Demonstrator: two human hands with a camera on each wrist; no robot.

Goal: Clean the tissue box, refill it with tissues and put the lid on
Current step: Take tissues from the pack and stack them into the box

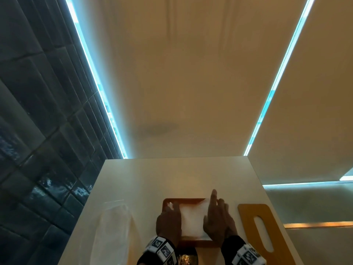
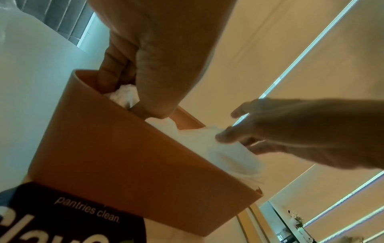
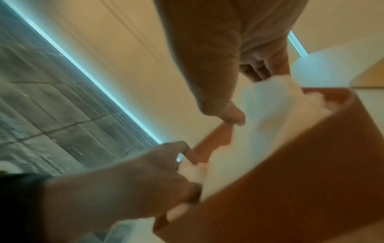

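Observation:
The brown tissue box (image 1: 183, 200) (image 2: 124, 164) (image 3: 290, 189) stands open near the table's front edge. A stack of white tissues (image 1: 192, 219) (image 2: 197, 144) (image 3: 270, 115) lies in it, its right edge raised above the rim. My left hand (image 1: 169, 220) (image 2: 141, 82) (image 3: 145, 172) reaches down inside the left wall and pinches the crumpled left edge of the tissues. My right hand (image 1: 217, 217) (image 2: 270, 128) (image 3: 239, 82) holds the raised right edge between thumb and fingers. The wooden lid (image 1: 254, 211) with a long slot lies flat to the right of the box.
A clear plastic wrapper (image 1: 112, 230) lies on the white table (image 1: 152, 178) left of the box. A dark printed pack (image 2: 72, 213) (image 1: 188, 257) sits against the box's near side. Beige blinds hang behind the table, with a dark tiled wall to the left.

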